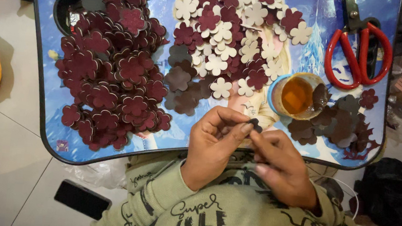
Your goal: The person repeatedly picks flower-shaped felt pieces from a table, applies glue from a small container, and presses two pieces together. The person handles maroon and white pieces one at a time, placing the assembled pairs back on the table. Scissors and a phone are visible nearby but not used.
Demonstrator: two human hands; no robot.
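Hands are meeting just above the near edge of the blue printed lap table [44, 130]. Left hand [215, 144] and right hand [282, 168] are both pinching one small dark flower-shaped foam cutout [255, 126] between fingertips. Piece is looking light, thin, bendy and probably tacky, so holding by the petal rims seems best. Heap of maroon flower cutouts [112, 69] is crowding the left, open round glue tub [296, 96] sitting close ahead, red-handled scissors [358, 53] further back. Free room is mostly over the lap.
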